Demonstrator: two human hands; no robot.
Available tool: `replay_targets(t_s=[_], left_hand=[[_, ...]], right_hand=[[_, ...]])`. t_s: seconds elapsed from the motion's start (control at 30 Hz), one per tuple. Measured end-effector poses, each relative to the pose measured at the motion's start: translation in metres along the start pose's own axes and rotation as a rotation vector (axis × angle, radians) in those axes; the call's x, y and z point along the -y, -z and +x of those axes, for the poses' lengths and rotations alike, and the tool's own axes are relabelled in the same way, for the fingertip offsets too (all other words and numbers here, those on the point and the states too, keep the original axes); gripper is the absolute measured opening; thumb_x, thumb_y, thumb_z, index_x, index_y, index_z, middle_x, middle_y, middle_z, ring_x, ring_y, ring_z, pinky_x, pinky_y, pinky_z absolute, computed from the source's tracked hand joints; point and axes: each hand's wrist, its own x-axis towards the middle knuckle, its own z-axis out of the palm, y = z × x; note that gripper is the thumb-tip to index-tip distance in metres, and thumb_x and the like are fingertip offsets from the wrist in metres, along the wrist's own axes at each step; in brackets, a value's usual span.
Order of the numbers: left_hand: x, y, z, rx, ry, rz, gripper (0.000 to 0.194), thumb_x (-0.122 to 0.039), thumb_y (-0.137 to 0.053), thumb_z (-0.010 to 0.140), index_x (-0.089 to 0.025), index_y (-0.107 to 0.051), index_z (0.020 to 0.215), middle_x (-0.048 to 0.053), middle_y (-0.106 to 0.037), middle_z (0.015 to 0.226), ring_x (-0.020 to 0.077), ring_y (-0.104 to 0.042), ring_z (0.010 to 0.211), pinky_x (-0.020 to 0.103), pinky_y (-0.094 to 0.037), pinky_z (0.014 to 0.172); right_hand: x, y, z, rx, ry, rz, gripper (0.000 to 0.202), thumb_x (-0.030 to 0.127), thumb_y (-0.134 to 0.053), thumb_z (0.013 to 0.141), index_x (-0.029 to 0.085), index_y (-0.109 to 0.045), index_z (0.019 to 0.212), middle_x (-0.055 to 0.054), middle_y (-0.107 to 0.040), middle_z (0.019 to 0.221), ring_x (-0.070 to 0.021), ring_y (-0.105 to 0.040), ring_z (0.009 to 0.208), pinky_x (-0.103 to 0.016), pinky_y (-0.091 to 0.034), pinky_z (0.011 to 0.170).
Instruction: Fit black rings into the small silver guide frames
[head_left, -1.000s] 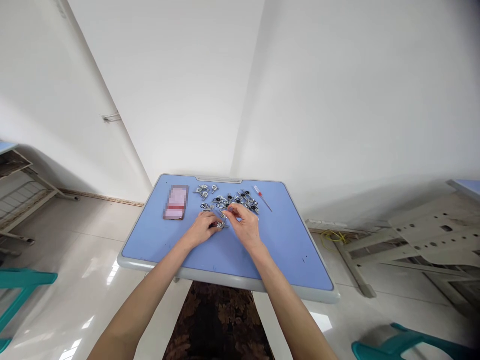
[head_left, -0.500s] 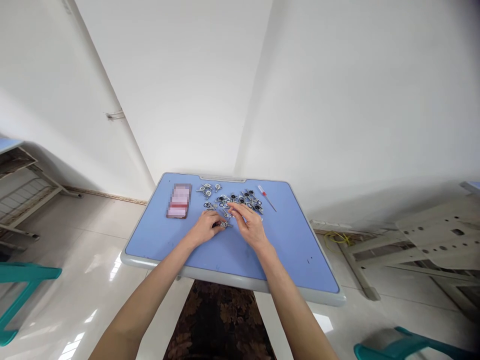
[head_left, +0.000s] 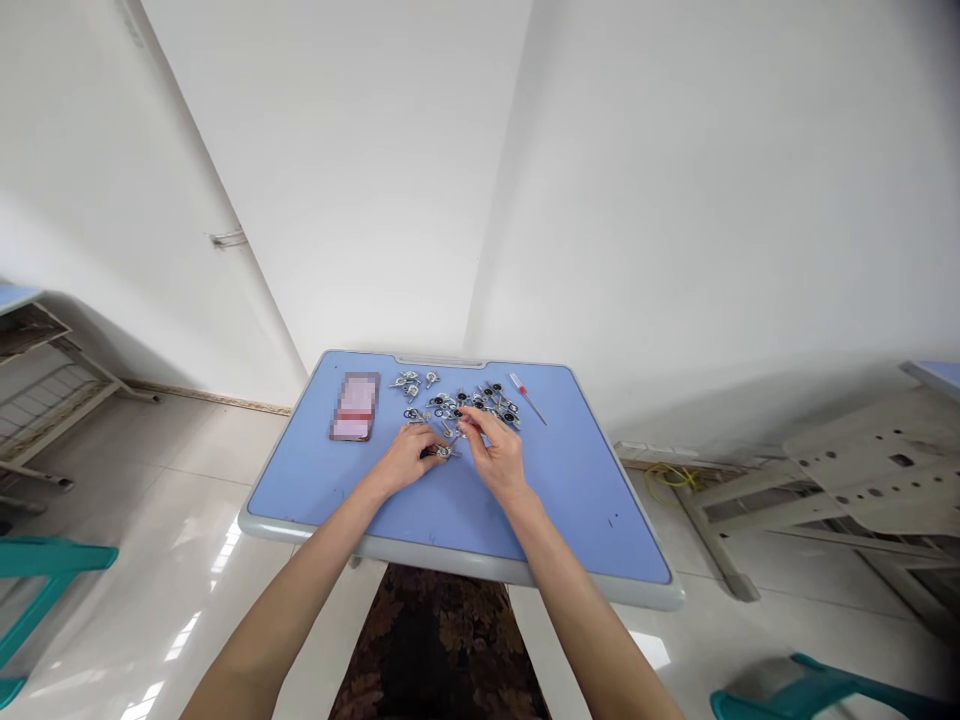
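Note:
My left hand point(head_left: 405, 462) rests on the blue desk with its fingers closed on a small silvery metal part point(head_left: 444, 452) that has a round body and a thin stem. Just above and to the right, my right hand point(head_left: 498, 455) is closed in a pinch near that part. What sits between its fingertips is too small to name. Beyond the hands lies a pile of similar metal parts point(head_left: 491, 400), several with round black faces. A smaller group of silvery parts point(head_left: 409, 380) lies farther left.
A phone point(head_left: 355, 406) with a blurred screen lies left on the desk point(head_left: 450, 510). A thin screwdriver-like tool point(head_left: 529, 397) with a red and clear handle is at the back right. A white wall stands behind. Green stools point(head_left: 817, 690) flank the desk.
My right hand's fingertips have drawn closer together in the pinch. My left hand keeps its hold on the metal part. The whole view has shifted slightly.

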Motion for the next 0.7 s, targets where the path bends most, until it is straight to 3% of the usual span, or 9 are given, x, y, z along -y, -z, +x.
replay_targets(t_s=[0.23,0.7], left_hand=[[0.0051,-0.0011,0.0013,0.021,-0.022,0.007,0.006,-0.022,-0.063,0.082,-0.017,-0.066,0.084,0.003,-0.063,0.082,0.0193,-0.057,0.084,0.032,-0.039,0.079],[0.0071,-0.0038,0.0024,0.008,-0.038,0.013,0.008,-0.019,-0.065,0.08,-0.016,-0.061,0.074,0.002,-0.06,0.078,0.0187,-0.055,0.081,0.031,-0.038,0.077]], right_hand=[[0.0064,-0.0034,-0.0023,0.117,0.125,0.07,0.024,0.017,-0.047,0.092,0.022,-0.06,0.111,-0.006,-0.067,0.088,-0.0167,-0.063,0.08,-0.032,-0.054,0.074],[0.0031,-0.0058,-0.0005,0.214,0.182,0.081,0.031,0.016,-0.043,0.094,0.024,-0.058,0.119,-0.007,-0.064,0.093,-0.0177,-0.062,0.086,-0.034,-0.054,0.076]])
